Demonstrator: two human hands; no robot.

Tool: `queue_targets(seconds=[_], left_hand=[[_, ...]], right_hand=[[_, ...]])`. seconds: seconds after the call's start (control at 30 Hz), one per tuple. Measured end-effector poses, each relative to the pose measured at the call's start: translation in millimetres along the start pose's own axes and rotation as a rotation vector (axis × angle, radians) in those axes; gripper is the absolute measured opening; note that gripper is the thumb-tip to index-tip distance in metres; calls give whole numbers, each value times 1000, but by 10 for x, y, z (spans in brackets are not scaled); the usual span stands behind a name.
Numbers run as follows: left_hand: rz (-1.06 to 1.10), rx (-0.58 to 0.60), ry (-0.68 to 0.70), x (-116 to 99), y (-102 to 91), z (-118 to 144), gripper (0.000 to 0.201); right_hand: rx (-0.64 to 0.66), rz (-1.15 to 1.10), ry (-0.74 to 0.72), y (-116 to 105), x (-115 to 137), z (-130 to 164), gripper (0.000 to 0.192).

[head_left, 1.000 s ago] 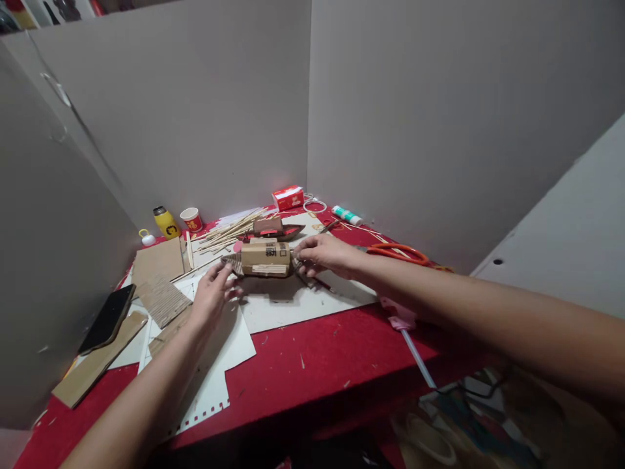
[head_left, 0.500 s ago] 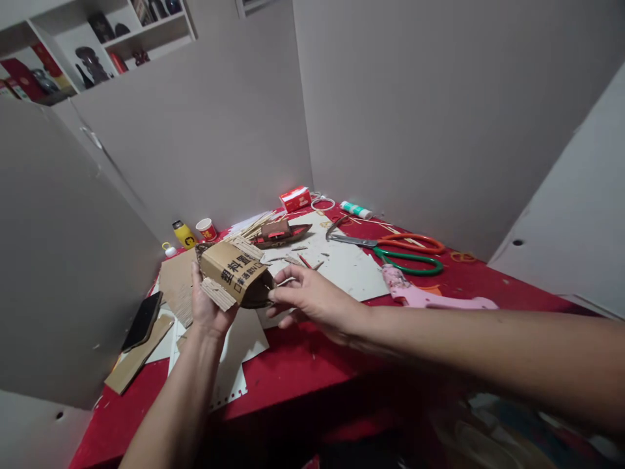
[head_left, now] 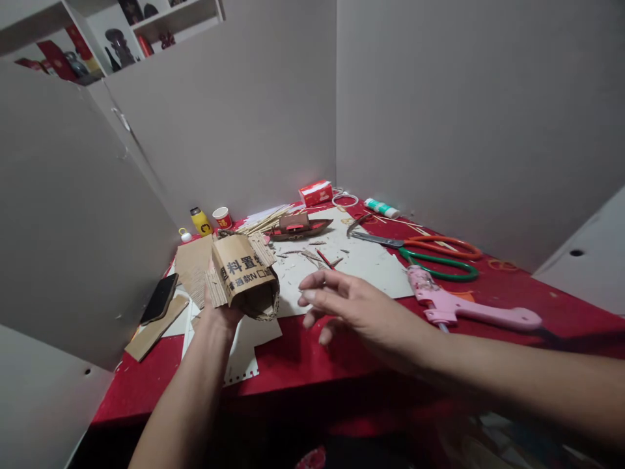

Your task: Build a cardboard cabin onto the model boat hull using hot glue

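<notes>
My left hand holds up a small cardboard model with black printed characters on its side and corrugated strips along its edges. It hangs above the red table. My right hand hovers just right of the model with its fingers spread, holding nothing. A small brown and red boat model sits on the white sheet farther back.
Large orange and green scissors and a pink glue gun lie at the right. A phone, cardboard pieces, a yellow bottle, a paper cup, wooden sticks and a red box are at the left and back. Grey partitions surround the table.
The cardboard model was picked off the table and raised in my left hand. My right hand let go of it and now hovers open beside it. The view shifted left.
</notes>
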State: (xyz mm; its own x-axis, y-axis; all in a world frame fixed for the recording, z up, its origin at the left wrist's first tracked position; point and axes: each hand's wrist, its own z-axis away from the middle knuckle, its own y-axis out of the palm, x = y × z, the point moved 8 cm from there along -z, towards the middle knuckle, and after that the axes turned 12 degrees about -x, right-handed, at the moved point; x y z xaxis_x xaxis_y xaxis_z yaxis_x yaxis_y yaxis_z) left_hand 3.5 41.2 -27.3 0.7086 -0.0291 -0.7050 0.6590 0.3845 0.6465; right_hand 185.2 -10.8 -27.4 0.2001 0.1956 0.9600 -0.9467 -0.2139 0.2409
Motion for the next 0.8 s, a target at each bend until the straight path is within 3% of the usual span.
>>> queue_targets(seconds=[0.13, 0.27, 0.4, 0.6, 0.8], left_hand=[[-24, -9, -39, 1, 19, 48, 40], [-31, -11, -94, 34, 30, 104, 37], [-13, -17, -103, 29, 36, 110, 36], [73, -47, 12, -113, 72, 25, 39], [154, -58, 111, -232, 206, 14, 35]], right_hand=[[-156, -16, -105, -192, 188, -131, 13], [-219, -35, -97, -252, 244, -252, 13], [-167, -35, -1, -198, 67, -262, 9], [-68, 4, 23, -29, -175, -126, 7], [-8, 19, 72, 163, -187, -4, 30]])
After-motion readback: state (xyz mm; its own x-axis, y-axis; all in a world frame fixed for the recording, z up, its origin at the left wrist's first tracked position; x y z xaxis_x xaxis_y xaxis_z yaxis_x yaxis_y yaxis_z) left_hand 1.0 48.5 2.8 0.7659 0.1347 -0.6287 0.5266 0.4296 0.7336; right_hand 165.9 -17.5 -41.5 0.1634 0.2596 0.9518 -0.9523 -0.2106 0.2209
